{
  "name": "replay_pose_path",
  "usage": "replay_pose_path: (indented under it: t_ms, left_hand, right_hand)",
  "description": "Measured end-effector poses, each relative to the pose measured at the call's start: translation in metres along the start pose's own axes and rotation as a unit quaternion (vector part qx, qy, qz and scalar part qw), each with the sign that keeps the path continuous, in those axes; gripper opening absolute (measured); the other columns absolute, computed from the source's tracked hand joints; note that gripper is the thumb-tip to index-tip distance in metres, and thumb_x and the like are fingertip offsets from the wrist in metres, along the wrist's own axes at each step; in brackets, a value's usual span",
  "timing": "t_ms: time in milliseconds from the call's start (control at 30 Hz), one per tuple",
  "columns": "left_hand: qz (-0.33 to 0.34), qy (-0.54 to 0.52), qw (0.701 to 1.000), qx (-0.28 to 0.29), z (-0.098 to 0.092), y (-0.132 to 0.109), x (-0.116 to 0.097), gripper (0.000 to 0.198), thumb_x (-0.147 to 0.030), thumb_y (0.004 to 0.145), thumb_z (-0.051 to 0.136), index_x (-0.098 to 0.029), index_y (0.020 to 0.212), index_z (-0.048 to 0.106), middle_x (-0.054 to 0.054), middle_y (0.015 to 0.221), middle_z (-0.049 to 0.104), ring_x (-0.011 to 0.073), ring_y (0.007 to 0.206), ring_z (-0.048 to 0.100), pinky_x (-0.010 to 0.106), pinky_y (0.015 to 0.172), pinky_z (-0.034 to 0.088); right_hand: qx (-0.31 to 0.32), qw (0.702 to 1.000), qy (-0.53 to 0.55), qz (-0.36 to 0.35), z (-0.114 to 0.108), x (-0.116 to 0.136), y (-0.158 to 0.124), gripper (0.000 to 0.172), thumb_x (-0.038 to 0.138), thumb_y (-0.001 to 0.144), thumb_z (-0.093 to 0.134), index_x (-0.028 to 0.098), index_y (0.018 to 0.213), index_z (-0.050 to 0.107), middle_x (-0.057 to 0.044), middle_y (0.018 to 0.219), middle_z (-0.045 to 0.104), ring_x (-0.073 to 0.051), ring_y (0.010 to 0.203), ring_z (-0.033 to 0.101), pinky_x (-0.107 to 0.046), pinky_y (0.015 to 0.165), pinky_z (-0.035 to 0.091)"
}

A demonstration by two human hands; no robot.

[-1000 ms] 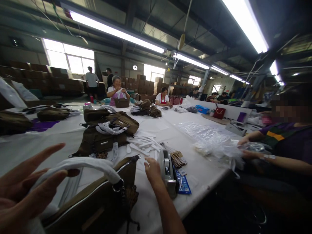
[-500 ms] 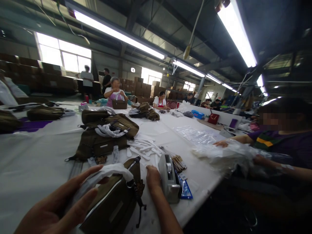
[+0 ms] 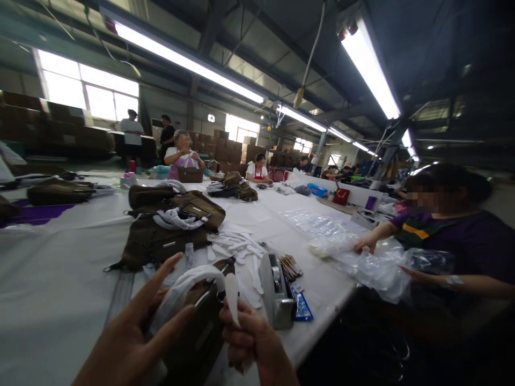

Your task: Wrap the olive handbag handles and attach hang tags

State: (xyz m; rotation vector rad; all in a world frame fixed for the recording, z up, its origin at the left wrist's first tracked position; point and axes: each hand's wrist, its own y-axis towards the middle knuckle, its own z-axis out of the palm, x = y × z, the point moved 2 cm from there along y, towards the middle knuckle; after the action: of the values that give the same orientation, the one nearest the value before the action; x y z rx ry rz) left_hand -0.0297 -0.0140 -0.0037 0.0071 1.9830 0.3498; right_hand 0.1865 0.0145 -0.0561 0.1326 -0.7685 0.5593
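My left hand (image 3: 132, 338) rests on a brown handbag (image 3: 193, 338) at the near edge of the white table (image 3: 56, 289), its fingers stretched over the bag's handle, which is wrapped in white foam (image 3: 185, 284). My right hand (image 3: 249, 335) is closed around a white foam strip (image 3: 232, 292) and holds it upright beside the handle's metal ring. More white strips (image 3: 235, 246) lie scattered just beyond the bag.
A grey tape dispenser (image 3: 276, 292) stands right of my hand, with wooden sticks (image 3: 290, 266) and a blue packet (image 3: 302, 310) beside it. Brown bags (image 3: 169, 225) are piled further back. A person at the right handles clear plastic bags (image 3: 370, 268). Other workers sit along the table's far end.
My right hand left the table beside the dispenser, picked up a white strip and brought it to the bag's handle. My left hand stayed on the wrapped handle.
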Motion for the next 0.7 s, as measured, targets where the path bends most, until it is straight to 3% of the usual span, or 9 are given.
replay_pose_path:
  t_ms: [67,133,233,333,433,500,567,633,700]
  left_hand:
    - [0.034,-0.003,0.999,0.042,0.002,0.001,-0.003,0.094,-0.062,0.079,0.074,-0.033,0.16,0.035,0.002,0.127,0.077,0.0308,0.117,0.072,0.032,0.09,0.064]
    - [0.067,0.02,0.996,0.047,0.002,0.003,-0.003,0.091,-0.057,0.079,0.076,-0.031,0.158,0.04,0.002,0.138,0.071,0.0328,0.125,0.067,0.035,0.097,0.061]
    - [0.091,0.054,0.994,0.02,0.0,0.004,-0.003,0.083,-0.056,0.081,0.074,-0.032,0.155,0.046,0.001,0.149,0.061,0.0325,0.136,0.058,0.038,0.108,0.052]
    - [0.086,0.074,0.994,0.003,-0.002,0.004,-0.008,0.087,-0.062,0.081,0.071,-0.029,0.157,0.044,0.004,0.149,0.061,0.0326,0.136,0.058,0.038,0.106,0.053]
    - [0.066,0.102,0.991,-0.051,-0.005,0.0,-0.013,0.093,-0.068,0.081,0.067,-0.025,0.159,0.039,0.007,0.124,0.077,0.0309,0.111,0.074,0.036,0.092,0.061]
    - [0.06,0.1,0.991,-0.064,-0.002,-0.006,-0.017,0.09,-0.066,0.085,0.065,-0.025,0.16,0.036,0.004,0.105,0.08,0.0252,0.087,0.078,0.03,0.078,0.062]
    - [0.078,0.071,0.994,0.002,0.006,-0.014,-0.022,0.082,-0.062,0.09,0.062,-0.025,0.159,0.039,0.0,0.088,0.08,0.0196,0.069,0.075,0.024,0.066,0.059]
    - [0.091,0.03,0.992,0.076,0.016,-0.025,-0.029,0.075,-0.06,0.092,0.059,-0.027,0.157,0.043,-0.003,0.072,0.075,0.0163,0.058,0.069,0.021,0.06,0.055]
    - [0.084,0.002,0.993,0.084,0.022,-0.033,-0.037,0.074,-0.062,0.094,0.054,-0.028,0.158,0.041,-0.006,0.062,0.068,0.0149,0.052,0.063,0.02,0.056,0.052]
  right_hand:
    - [0.04,0.997,0.038,0.06,0.019,-0.016,-0.009,0.042,0.025,0.07,0.092,0.016,0.098,0.062,0.006,0.08,0.054,0.001,0.046,0.018,-0.013,0.04,0.017]
    - [0.047,0.997,-0.004,0.063,0.03,-0.028,-0.011,0.041,0.038,0.075,0.09,0.014,0.096,0.064,0.006,0.074,0.054,0.001,0.043,0.022,-0.013,0.039,0.021]
    - [0.034,0.987,-0.146,-0.063,0.032,-0.037,-0.009,0.067,0.076,0.083,0.068,0.015,0.112,0.064,0.002,0.069,0.059,-0.003,0.039,0.034,-0.017,0.037,0.028]
    - [-0.053,0.913,-0.35,-0.204,0.024,-0.037,-0.012,0.061,0.074,0.089,0.062,0.017,0.109,0.07,-0.003,0.074,0.065,-0.008,0.046,0.049,-0.02,0.044,0.037]
    - [-0.112,0.864,-0.451,-0.195,0.017,-0.036,-0.013,0.052,0.065,0.095,0.06,0.017,0.082,0.072,0.0,0.055,0.057,-0.01,0.045,0.051,-0.021,0.048,0.039]
    - [-0.094,0.892,-0.423,-0.13,0.018,-0.037,-0.008,0.055,0.069,0.09,0.063,0.016,0.08,0.071,-0.001,0.056,0.061,-0.009,0.04,0.049,-0.02,0.043,0.037]
    - [-0.053,0.928,-0.358,-0.087,0.023,-0.037,-0.003,0.058,0.073,0.086,0.065,0.016,0.077,0.069,-0.004,0.06,0.065,-0.009,0.037,0.048,-0.019,0.038,0.034]
    - [-0.014,0.952,-0.289,-0.097,0.032,-0.032,0.002,0.055,0.07,0.085,0.068,0.016,0.076,0.067,-0.003,0.058,0.064,-0.009,0.039,0.049,-0.019,0.038,0.035]
    - [0.003,0.961,-0.246,-0.124,0.039,-0.026,0.004,0.051,0.066,0.086,0.071,0.016,0.073,0.064,-0.001,0.055,0.06,-0.009,0.04,0.048,-0.018,0.039,0.036]
